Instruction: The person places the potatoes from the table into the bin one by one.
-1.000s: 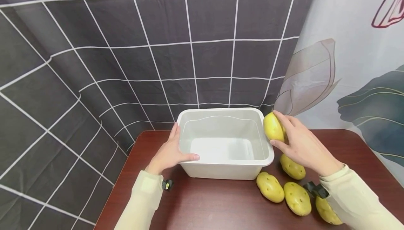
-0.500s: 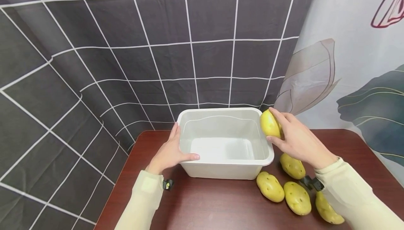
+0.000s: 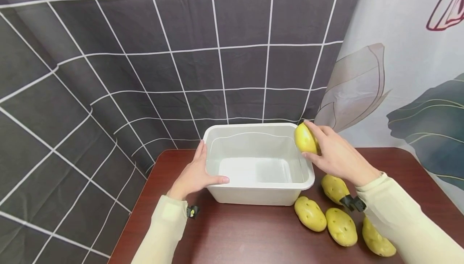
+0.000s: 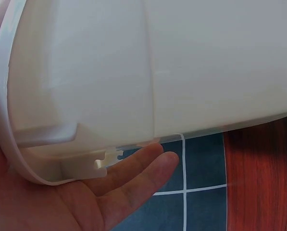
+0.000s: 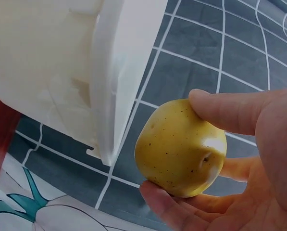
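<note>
A yellow potato (image 3: 304, 138), speckled and smooth, is held between the thumb and fingers of my right hand (image 3: 337, 156). In the head view it overlaps the right rim of a white plastic bin (image 3: 253, 196); the right wrist view shows the potato (image 5: 179, 149) beside the outside of that bin (image 5: 42, 57). My left hand (image 3: 193, 177) grips the bin's front left corner, thumb over the front rim. Under the rim, its other fingers (image 4: 138, 185) lie along the outer side wall. The bin's floor shows bare.
Several more potatoes lie on the dark red table (image 3: 246, 236) at the right, including one potato (image 3: 310, 214) by the bin's front right corner and another potato (image 3: 377, 238) partly behind my right sleeve. A dark gridded cloth (image 3: 243, 71) hangs behind the bin.
My right hand has moved left and slightly up with the potato, from beside the bin to its right rim in the head view. The left hand and bin have stayed put.
</note>
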A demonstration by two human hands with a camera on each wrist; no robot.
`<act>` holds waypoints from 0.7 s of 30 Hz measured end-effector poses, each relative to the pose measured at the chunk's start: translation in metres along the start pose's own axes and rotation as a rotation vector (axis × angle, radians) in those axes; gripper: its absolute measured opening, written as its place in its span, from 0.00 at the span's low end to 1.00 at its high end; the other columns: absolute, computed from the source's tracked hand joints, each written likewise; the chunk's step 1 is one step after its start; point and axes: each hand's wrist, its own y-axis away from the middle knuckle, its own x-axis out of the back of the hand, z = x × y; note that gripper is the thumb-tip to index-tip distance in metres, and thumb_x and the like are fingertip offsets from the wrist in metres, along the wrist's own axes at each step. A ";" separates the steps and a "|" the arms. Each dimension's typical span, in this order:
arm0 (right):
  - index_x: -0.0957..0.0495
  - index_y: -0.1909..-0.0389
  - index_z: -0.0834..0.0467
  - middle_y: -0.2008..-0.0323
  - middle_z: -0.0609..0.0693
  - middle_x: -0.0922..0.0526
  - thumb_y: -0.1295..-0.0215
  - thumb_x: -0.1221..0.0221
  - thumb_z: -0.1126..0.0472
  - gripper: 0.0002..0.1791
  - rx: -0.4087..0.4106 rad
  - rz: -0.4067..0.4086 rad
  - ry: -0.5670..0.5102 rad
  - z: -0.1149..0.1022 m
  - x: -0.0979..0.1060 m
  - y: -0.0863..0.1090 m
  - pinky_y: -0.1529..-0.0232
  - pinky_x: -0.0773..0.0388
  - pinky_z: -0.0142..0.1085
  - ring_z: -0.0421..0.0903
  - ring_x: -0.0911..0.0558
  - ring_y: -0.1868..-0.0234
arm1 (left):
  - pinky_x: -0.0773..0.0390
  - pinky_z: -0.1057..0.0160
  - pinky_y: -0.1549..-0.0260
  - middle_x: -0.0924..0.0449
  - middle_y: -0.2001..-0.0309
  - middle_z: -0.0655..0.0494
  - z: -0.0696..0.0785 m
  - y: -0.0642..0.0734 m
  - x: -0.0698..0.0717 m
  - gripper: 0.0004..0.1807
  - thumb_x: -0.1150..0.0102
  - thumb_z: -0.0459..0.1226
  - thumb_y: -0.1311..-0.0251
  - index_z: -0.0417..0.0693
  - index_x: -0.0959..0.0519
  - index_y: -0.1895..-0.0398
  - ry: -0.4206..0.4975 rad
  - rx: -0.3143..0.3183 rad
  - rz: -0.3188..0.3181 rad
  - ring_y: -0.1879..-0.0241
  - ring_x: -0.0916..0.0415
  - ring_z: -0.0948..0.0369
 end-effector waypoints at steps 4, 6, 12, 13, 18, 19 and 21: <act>0.45 0.23 0.62 0.41 0.73 0.29 0.37 0.33 0.55 0.46 -0.008 -0.021 0.008 -0.002 0.001 -0.005 0.53 0.25 0.61 0.65 0.21 0.50 | 0.29 0.45 0.39 0.70 0.18 0.55 0.001 0.000 0.000 0.77 0.25 0.67 0.62 0.40 0.62 0.19 0.000 0.005 -0.001 0.32 0.33 0.44; 0.45 0.23 0.62 0.41 0.73 0.29 0.37 0.33 0.55 0.46 -0.004 -0.026 0.011 -0.004 0.001 -0.007 0.54 0.24 0.61 0.65 0.21 0.51 | 0.29 0.45 0.39 0.70 0.18 0.55 0.001 0.001 0.001 0.77 0.25 0.67 0.62 0.41 0.62 0.19 0.001 0.006 0.002 0.33 0.32 0.44; 0.45 0.23 0.62 0.42 0.73 0.28 0.37 0.33 0.55 0.46 0.003 -0.043 0.013 -0.010 0.001 -0.014 0.55 0.24 0.60 0.63 0.20 0.54 | 0.28 0.45 0.40 0.70 0.18 0.56 0.001 0.001 0.000 0.77 0.24 0.66 0.62 0.41 0.62 0.19 0.006 0.009 0.003 0.34 0.31 0.45; 0.45 0.23 0.62 0.43 0.73 0.28 0.37 0.33 0.55 0.46 0.003 -0.046 0.013 -0.010 0.000 -0.015 0.55 0.23 0.59 0.63 0.19 0.55 | 0.28 0.45 0.40 0.70 0.18 0.56 0.001 0.001 0.000 0.77 0.24 0.66 0.62 0.41 0.62 0.19 0.007 0.008 0.001 0.34 0.31 0.45; 0.45 0.23 0.64 0.42 0.73 0.28 0.36 0.34 0.56 0.45 0.002 -0.062 0.002 -0.010 -0.003 -0.020 0.54 0.23 0.58 0.61 0.20 0.54 | 0.28 0.46 0.40 0.70 0.18 0.56 0.001 0.001 0.000 0.77 0.24 0.66 0.62 0.42 0.62 0.19 0.001 0.007 0.001 0.35 0.30 0.45; 0.45 0.24 0.65 0.42 0.73 0.28 0.36 0.34 0.56 0.45 0.001 -0.066 0.000 -0.010 -0.004 -0.021 0.54 0.23 0.58 0.62 0.20 0.53 | 0.28 0.46 0.40 0.70 0.18 0.56 0.001 0.001 0.000 0.77 0.24 0.66 0.62 0.42 0.62 0.19 0.002 0.006 0.002 0.35 0.30 0.45; 0.45 0.24 0.65 0.42 0.74 0.29 0.37 0.34 0.56 0.45 -0.004 -0.074 0.001 -0.010 -0.005 -0.024 0.53 0.24 0.59 0.63 0.21 0.51 | 0.28 0.46 0.40 0.70 0.18 0.55 0.001 0.001 0.000 0.77 0.24 0.66 0.62 0.42 0.62 0.19 -0.002 0.005 0.005 0.35 0.30 0.45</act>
